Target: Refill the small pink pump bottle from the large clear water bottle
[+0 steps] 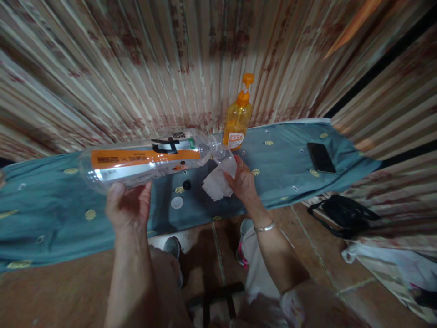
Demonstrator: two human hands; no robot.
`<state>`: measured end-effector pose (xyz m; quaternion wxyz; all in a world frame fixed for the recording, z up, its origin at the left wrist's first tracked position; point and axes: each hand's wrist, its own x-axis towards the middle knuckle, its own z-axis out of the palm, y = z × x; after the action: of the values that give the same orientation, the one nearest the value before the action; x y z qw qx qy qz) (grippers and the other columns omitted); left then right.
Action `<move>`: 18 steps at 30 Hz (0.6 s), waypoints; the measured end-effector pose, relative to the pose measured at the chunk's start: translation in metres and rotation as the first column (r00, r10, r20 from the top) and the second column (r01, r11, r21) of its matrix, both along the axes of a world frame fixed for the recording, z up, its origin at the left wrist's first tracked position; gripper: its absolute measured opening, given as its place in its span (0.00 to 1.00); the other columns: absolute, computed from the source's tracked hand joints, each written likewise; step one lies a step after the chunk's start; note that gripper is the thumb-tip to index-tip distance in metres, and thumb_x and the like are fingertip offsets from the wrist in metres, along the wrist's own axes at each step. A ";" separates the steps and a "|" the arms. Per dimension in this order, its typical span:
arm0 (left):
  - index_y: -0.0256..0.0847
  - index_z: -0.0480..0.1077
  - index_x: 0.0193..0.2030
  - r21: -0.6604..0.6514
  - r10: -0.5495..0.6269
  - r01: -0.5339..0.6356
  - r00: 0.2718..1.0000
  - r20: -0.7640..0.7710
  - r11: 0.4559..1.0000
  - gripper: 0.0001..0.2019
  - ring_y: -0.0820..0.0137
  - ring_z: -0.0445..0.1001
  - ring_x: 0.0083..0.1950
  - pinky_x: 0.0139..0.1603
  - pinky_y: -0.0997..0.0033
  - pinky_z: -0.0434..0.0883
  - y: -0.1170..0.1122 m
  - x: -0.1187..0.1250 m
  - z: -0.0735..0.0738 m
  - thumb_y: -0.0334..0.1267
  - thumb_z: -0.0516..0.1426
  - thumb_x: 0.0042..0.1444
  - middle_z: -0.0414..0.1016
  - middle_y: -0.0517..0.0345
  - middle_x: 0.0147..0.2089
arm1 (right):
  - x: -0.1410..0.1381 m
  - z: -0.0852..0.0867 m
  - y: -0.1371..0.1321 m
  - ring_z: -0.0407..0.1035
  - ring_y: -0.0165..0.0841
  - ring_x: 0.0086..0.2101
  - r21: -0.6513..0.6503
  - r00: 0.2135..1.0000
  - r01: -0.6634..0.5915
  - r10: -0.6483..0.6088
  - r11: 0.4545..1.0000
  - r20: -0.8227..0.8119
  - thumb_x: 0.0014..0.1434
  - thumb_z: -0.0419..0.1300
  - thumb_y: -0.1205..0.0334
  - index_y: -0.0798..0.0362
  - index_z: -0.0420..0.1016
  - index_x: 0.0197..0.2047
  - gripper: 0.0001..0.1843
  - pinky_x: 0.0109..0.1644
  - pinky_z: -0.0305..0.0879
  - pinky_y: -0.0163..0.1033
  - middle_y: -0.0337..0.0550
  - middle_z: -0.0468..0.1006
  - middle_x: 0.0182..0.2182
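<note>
My left hand (128, 205) is closed round the lower part of a large clear plastic bottle (146, 157) with an orange and silver label. The bottle lies nearly level above the table, its neck pointing right. At its mouth is a small clear, flared plastic piece (226, 159), perhaps a funnel or a cup. The fingers of my right hand (241, 180) are closed on its edge. Below it shows a white tissue (216, 183) with a wavy edge; whether my fingers also hold it, I cannot tell. A black cap (186, 184) and a round white lid (177, 202) lie below the bottle.
An orange pump bottle (238, 118) with yellow liquid stands behind the bottle's neck. A black phone (321, 157) rests on the right of the blue-green tablecloth (273, 177). Pleated curtains (153, 68) hang behind. A black bag (348, 212) sits low on the right.
</note>
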<state>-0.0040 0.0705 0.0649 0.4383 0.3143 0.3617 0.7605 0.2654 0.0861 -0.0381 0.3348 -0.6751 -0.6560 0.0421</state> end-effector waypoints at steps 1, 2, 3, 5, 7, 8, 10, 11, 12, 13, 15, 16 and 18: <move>0.52 0.79 0.41 0.005 0.008 -0.008 1.000 0.005 1.000 0.21 0.51 0.81 0.58 0.56 0.54 0.81 0.000 0.000 0.000 0.50 0.71 0.37 0.86 0.58 0.43 | 0.000 0.000 0.000 0.77 0.53 0.58 0.000 1.000 -0.003 0.003 1.000 0.003 0.64 0.65 0.64 0.66 0.62 0.71 0.35 0.63 0.75 0.57 0.70 0.80 0.59; 0.52 0.79 0.41 0.005 0.005 -0.005 1.000 0.004 1.000 0.21 0.51 0.81 0.59 0.56 0.53 0.81 0.000 0.000 0.000 0.50 0.72 0.37 0.86 0.58 0.43 | 0.000 0.000 0.000 0.77 0.53 0.57 0.004 1.000 -0.006 0.006 1.000 0.005 0.64 0.65 0.64 0.66 0.62 0.70 0.35 0.63 0.75 0.57 0.71 0.79 0.59; 0.53 0.79 0.41 0.001 -0.007 0.007 1.000 -0.005 1.000 0.22 0.50 0.81 0.59 0.56 0.53 0.81 0.000 0.000 0.001 0.49 0.72 0.36 0.86 0.58 0.43 | 0.000 -0.001 0.000 0.78 0.53 0.57 0.010 1.000 -0.008 0.008 1.000 0.007 0.65 0.65 0.64 0.66 0.62 0.70 0.34 0.63 0.75 0.57 0.71 0.80 0.59; 0.54 0.79 0.41 -0.003 -0.019 0.019 0.999 -0.025 1.000 0.21 0.49 0.80 0.60 0.57 0.50 0.81 0.000 0.000 0.001 0.49 0.72 0.36 0.86 0.58 0.44 | 0.000 -0.001 0.000 0.78 0.53 0.56 0.022 1.000 -0.011 0.011 1.000 0.007 0.65 0.64 0.63 0.65 0.62 0.70 0.34 0.62 0.75 0.58 0.70 0.80 0.58; 0.55 0.78 0.40 -0.001 -0.018 0.018 0.999 -0.042 1.000 0.20 0.49 0.80 0.62 0.58 0.50 0.81 -0.001 -0.001 0.001 0.50 0.71 0.38 0.86 0.59 0.44 | 0.001 -0.002 0.000 0.78 0.54 0.56 0.027 1.000 -0.010 0.010 1.000 0.004 0.66 0.63 0.63 0.64 0.62 0.71 0.33 0.62 0.76 0.58 0.69 0.81 0.57; 0.55 0.77 0.40 -0.002 -0.026 0.026 0.998 -0.053 1.000 0.19 0.49 0.80 0.62 0.58 0.51 0.81 -0.001 -0.002 0.001 0.50 0.71 0.39 0.86 0.60 0.43 | 0.000 -0.002 0.000 0.78 0.54 0.56 0.027 1.000 -0.009 0.009 1.000 0.002 0.66 0.63 0.63 0.64 0.62 0.71 0.33 0.61 0.76 0.59 0.69 0.81 0.57; 0.55 0.77 0.38 -0.004 -0.036 0.036 0.997 -0.062 0.999 0.18 0.50 0.80 0.63 0.57 0.53 0.82 -0.001 -0.003 0.000 0.51 0.72 0.39 0.86 0.60 0.43 | 0.000 -0.002 0.000 0.77 0.55 0.57 0.019 1.000 -0.006 0.006 1.000 0.001 0.66 0.63 0.63 0.63 0.61 0.71 0.34 0.61 0.76 0.58 0.69 0.81 0.57; 0.55 0.77 0.37 -0.007 -0.041 0.041 0.997 -0.062 0.999 0.18 0.50 0.80 0.62 0.56 0.53 0.82 -0.001 -0.004 0.000 0.51 0.72 0.38 0.86 0.60 0.43 | 0.000 -0.001 0.000 0.77 0.55 0.58 0.013 1.000 -0.004 0.004 1.000 0.001 0.66 0.63 0.63 0.63 0.61 0.71 0.34 0.61 0.76 0.58 0.69 0.81 0.58; 0.55 0.77 0.36 -0.008 -0.043 0.042 0.997 -0.058 0.999 0.18 0.50 0.80 0.62 0.56 0.53 0.83 -0.001 -0.004 0.000 0.51 0.72 0.38 0.86 0.60 0.43 | 0.000 -0.001 0.000 0.77 0.54 0.58 0.007 1.000 -0.003 0.003 1.000 0.003 0.66 0.64 0.63 0.63 0.61 0.71 0.34 0.62 0.76 0.58 0.69 0.81 0.58; 0.55 0.77 0.36 -0.004 -0.036 0.036 0.998 -0.049 0.999 0.18 0.50 0.80 0.62 0.55 0.54 0.83 0.000 -0.004 0.000 0.51 0.72 0.37 0.86 0.60 0.43 | 0.000 0.000 0.000 0.77 0.54 0.58 0.002 1.000 -0.003 0.003 1.000 0.005 0.66 0.64 0.63 0.63 0.62 0.71 0.34 0.62 0.76 0.57 0.69 0.80 0.58; 0.55 0.77 0.37 0.003 -0.030 0.030 0.999 -0.038 1.000 0.18 0.51 0.80 0.63 0.55 0.54 0.83 0.000 -0.003 0.000 0.51 0.72 0.38 0.86 0.61 0.44 | 0.000 0.000 -0.001 0.77 0.54 0.57 0.003 1.000 -0.008 0.008 1.000 0.006 0.66 0.64 0.63 0.64 0.62 0.71 0.33 0.62 0.76 0.58 0.69 0.80 0.58; 0.55 0.78 0.38 0.004 -0.030 0.030 0.999 -0.039 1.000 0.18 0.51 0.80 0.63 0.55 0.54 0.83 0.000 -0.003 0.000 0.51 0.72 0.38 0.86 0.61 0.44 | 0.001 0.000 -0.001 0.78 0.54 0.57 0.010 1.000 -0.012 0.012 1.000 0.005 0.66 0.63 0.62 0.63 0.62 0.71 0.33 0.62 0.76 0.58 0.69 0.81 0.58; 0.55 0.78 0.37 0.000 -0.034 0.034 0.998 -0.047 0.999 0.18 0.50 0.80 0.62 0.54 0.54 0.83 0.000 -0.002 0.000 0.51 0.72 0.38 0.86 0.61 0.44 | 0.001 -0.001 -0.001 0.78 0.53 0.56 0.028 1.000 -0.017 0.017 0.999 0.003 0.67 0.63 0.62 0.63 0.62 0.71 0.33 0.61 0.76 0.58 0.68 0.81 0.58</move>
<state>-0.0065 0.0702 0.0653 0.4427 0.3382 0.3662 0.7453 0.2667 0.0856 -0.0388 0.3431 -0.6647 -0.6628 0.0347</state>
